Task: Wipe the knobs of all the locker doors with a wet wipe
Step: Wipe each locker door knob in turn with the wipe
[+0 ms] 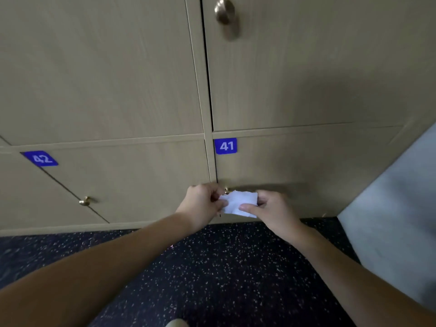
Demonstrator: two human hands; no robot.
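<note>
Both hands hold the wet wipe [238,204] between them: my left hand [203,201] pinches its left edge and my right hand [271,208] pinches the right, thumb laid across the front. It hangs stretched just in front of door 41 [295,166], low down near the speckled floor [212,267]. Peeking over the wipe's top edge is the brass knob of door 41 [227,190] (only a sliver shows, so I cannot tell whether the cloth touches it yet). To do this well, I judge I should fold the wipe to a fresh face, cup it fully round the knob with one hand, and twist so the back of the stem gets cleaned too. Door 42's knob [85,201] sits well apart to the left, and an upper knob [225,13] waits above.
</note>
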